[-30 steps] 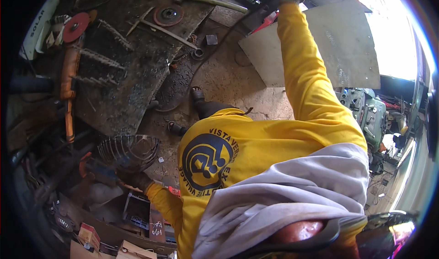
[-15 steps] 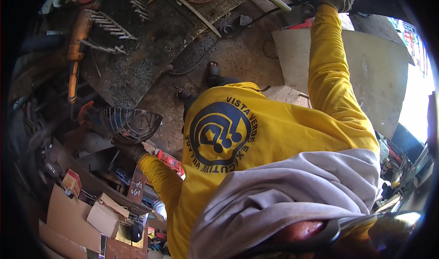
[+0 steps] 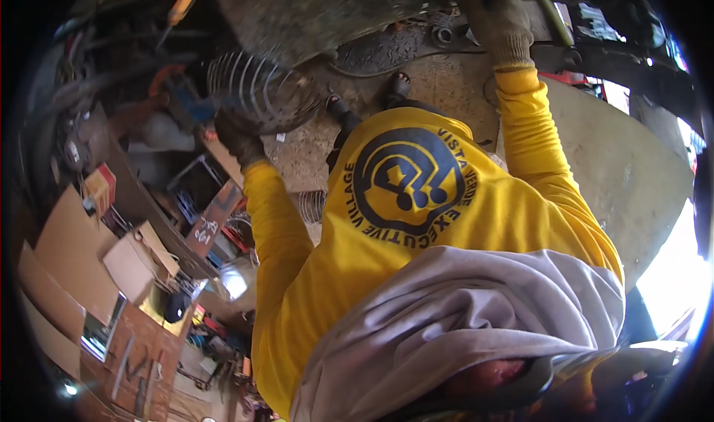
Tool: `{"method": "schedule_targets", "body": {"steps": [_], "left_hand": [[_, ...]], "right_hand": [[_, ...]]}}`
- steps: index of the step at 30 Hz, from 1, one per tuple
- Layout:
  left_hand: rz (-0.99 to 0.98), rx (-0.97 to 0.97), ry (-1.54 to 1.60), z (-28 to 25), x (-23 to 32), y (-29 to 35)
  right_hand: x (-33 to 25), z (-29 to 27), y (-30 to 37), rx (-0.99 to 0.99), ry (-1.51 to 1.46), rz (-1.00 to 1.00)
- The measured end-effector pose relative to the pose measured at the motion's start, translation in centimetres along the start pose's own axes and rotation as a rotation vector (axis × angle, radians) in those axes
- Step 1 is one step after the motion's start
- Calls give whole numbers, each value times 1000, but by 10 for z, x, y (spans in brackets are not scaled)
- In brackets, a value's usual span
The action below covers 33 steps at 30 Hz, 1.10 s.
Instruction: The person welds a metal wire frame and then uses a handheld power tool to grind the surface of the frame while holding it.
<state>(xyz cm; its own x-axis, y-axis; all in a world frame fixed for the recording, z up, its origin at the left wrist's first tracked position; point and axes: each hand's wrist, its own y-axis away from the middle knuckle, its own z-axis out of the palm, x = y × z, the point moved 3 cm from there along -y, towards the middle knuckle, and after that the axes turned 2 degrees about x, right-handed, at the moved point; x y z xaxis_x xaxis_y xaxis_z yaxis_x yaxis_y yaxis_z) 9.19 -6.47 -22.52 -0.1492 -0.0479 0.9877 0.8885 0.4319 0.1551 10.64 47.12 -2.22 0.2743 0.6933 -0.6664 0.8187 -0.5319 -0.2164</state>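
Observation:
My left hand [image 3: 242, 139], in a dark work glove, is closed on the rim of a rounded wire cage [image 3: 264, 94] with curved metal ribs, which looks like a fan guard. The cage is tilted beside the metal-topped work table [image 3: 297, 13]. At the top edge of the picture is my right hand [image 3: 506, 27], in a brown knitted glove with a bare fingertip showing. Its thumb stands apart from the fingers, and I see nothing in its grasp. Nearest to it are the table's edge and a pale green bar [image 3: 549, 9].
An orange-handled tool [image 3: 186, 1] lies at the upper left. A blue and orange tool [image 3: 190, 98] is left of the cage. Cardboard boxes [image 3: 74, 251] stand at lower left, above a brown board with hand tools [image 3: 141, 362]. A large pale sheet [image 3: 617, 154] leans at right.
My left hand has moved up and right in the picture with the wire cage. My right hand has come left from a dark object at the upper right. The whole view has shifted.

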Motion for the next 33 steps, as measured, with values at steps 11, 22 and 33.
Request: {"method": "schedule_targets", "body": {"steps": [11,22,33], "left_hand": [[498,-119,-804,20,12,12],[147,-25,-326,17,-13,1],[916,-59,-1129,32,20,22]], "right_hand": [[59,76,-42,-440,1066,-930],[-36,26,5,-278,549,-735],[-44,36,139,-355,-642,108]]}}
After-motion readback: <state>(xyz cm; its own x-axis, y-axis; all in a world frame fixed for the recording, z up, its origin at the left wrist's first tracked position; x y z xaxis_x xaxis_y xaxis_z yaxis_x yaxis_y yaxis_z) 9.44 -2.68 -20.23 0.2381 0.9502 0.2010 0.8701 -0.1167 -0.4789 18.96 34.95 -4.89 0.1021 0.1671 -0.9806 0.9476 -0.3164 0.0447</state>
